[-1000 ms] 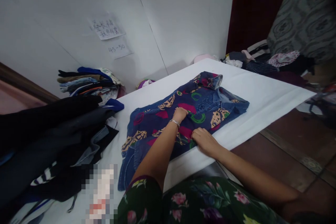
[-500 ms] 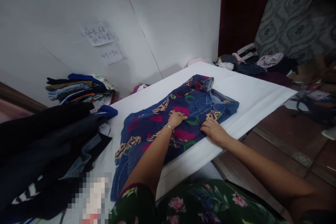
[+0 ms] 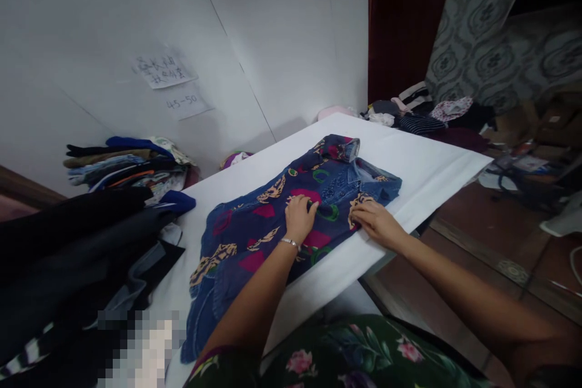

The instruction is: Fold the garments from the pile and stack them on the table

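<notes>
A blue denim shirt point(image 3: 254, 218) with dark patterned panels in magenta, green and tan lies flat on the white table, its collar toward the far right. My left hand point(image 3: 300, 219) is on the middle of its front, fingers curled and thumb apart, with a small fold of cloth between them. At the shirt's near edge, below the collar, my right hand point(image 3: 375, 223) pinches the cloth between thumb and fingers. A bracelet circles the left wrist.
The white table point(image 3: 422, 160) ends close to my body. Dark clothes point(image 3: 73, 254) are heaped on the left, with a folded clothing stack point(image 3: 127, 163) behind them. More garments point(image 3: 422, 115) lie beyond the far end. Handwritten paper signs point(image 3: 168, 71) hang on the wall.
My left hand has shifted slightly toward the hem, its fingers more curled. The right hand now pinches the near edge, lifting it a little. The whole view has shifted slightly.
</notes>
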`<action>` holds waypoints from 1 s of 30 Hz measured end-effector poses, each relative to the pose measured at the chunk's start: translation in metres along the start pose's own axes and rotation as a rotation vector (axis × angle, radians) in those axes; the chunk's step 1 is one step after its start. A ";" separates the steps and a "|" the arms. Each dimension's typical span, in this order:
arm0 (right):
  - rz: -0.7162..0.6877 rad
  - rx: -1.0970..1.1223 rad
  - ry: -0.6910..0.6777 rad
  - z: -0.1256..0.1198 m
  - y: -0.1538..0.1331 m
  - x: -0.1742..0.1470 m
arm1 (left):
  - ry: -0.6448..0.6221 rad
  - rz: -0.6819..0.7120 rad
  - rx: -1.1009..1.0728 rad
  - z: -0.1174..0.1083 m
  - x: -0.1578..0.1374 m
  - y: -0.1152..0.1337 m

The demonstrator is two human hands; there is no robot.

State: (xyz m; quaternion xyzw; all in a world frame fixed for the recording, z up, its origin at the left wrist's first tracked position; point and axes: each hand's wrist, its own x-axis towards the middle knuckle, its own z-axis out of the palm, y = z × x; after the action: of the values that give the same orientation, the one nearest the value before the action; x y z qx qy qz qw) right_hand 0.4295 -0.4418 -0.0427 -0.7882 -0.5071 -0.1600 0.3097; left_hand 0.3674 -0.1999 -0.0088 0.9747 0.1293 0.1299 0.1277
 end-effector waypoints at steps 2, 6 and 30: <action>0.080 -0.113 -0.001 -0.005 0.014 -0.004 | -0.026 0.130 0.032 -0.002 -0.016 -0.002; 0.266 -0.277 -0.119 -0.004 0.043 -0.018 | -0.169 0.218 0.121 0.006 -0.044 -0.013; 0.123 -0.161 -0.396 0.047 0.000 0.007 | -0.246 -0.019 0.080 -0.026 -0.117 -0.066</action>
State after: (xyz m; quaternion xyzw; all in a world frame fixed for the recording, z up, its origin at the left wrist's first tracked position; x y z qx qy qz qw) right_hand 0.4295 -0.4059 -0.0740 -0.8558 -0.4947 -0.0226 0.1494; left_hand 0.2369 -0.1664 -0.0291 0.9863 0.1270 0.0030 0.1049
